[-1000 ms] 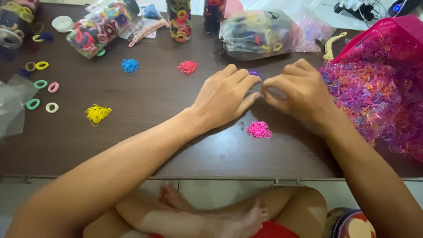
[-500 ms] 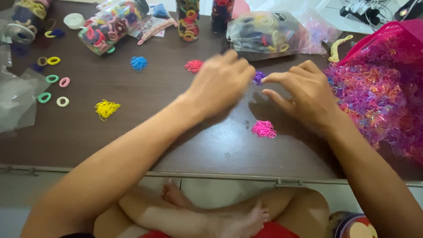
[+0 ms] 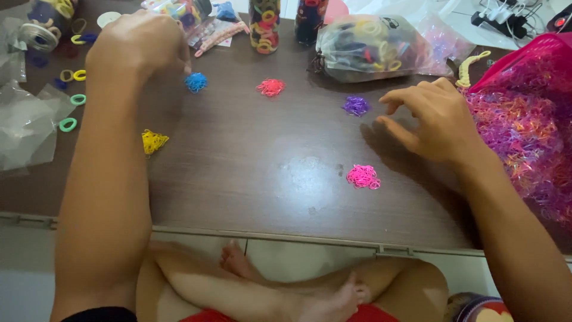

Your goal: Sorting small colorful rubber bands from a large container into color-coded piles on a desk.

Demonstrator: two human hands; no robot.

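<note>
Head view: left hand (image 3: 140,45) has swung far left since earlier, fingers curled closed beside the blue band pile (image 3: 195,82), grip contents unclear. Yellow pile (image 3: 154,142), red pile (image 3: 271,87), purple pile (image 3: 356,106), pink pile (image 3: 363,177) dot the dark wood table (image 3: 256,173). Right hand (image 3: 438,122) hovers open near purple. Clear bag (image 3: 372,48) behind; pink mesh basket (image 3: 524,119) far right.

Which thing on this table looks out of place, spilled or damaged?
Nothing looks spilled or damaged. The small bands lie in separate heaps by colour: blue, red, purple, pink and yellow. One jar lies on its side near the left hand, but nothing has come out.
</note>
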